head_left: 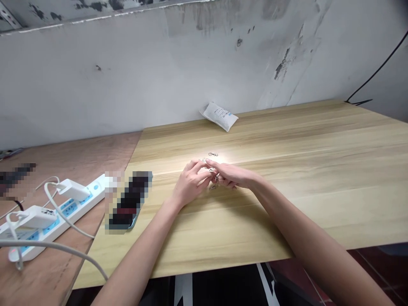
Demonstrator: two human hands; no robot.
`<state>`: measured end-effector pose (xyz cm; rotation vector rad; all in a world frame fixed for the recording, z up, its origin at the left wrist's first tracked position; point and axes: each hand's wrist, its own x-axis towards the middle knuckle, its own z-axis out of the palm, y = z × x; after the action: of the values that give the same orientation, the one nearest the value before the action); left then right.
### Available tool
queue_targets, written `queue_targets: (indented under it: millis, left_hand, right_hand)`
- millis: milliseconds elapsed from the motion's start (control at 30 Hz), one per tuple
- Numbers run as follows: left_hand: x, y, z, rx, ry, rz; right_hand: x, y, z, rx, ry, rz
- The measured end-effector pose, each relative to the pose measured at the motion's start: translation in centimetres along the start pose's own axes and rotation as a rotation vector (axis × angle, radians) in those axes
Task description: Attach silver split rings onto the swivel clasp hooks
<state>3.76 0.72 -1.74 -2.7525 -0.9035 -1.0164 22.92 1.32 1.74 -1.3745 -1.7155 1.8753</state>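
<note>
White power strip with chargers on the left, then a phone on the tabletop. Left hand meets the right hand around some small metal clasps, I think; can't tell if either grip is actually pinching one. Another clasp lies just far of them, with a white parcel pouch by the wall.

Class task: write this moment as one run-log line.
left hand: at small metal pieces | right hand: at same pieces | loose metal piece: on table, beyond hands | white packet: near wall
</note>
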Motion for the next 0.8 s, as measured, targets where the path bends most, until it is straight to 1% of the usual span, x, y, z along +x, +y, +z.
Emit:
queue_targets:
  millis: [100, 200, 333, 533, 800]
  left_hand:
    - [-0.04, -0.27, -0.1, 0.055, -0.009, 0.062]
    - [0.02, -0.29, -0.21, 0.078, -0.005, 0.107]
    - [0.11, 0.11, -0.21, 0.1, -0.009, 0.099]
    - [0.01, 0.25, -0.1, 0.092, -0.094, 0.084]
    - [0.24, 0.04, -0.26, 0.077, -0.062, 0.098]
  right_hand:
    - [-0.22, -0.11, 0.05, -0.031, -0.015, 0.024]
    - [-0.27, -0.08, 0.04, -0.039, -0.031, 0.014]
    - [-0.13, 0.17, -0.09, -0.026, -0.048, 0.002]
    - [0.05, 0.54, -0.36, -0.026, -0.071, 0.018]
    - [0.08, 0.57, -0.44, -0.023, -0.091, -0.037]
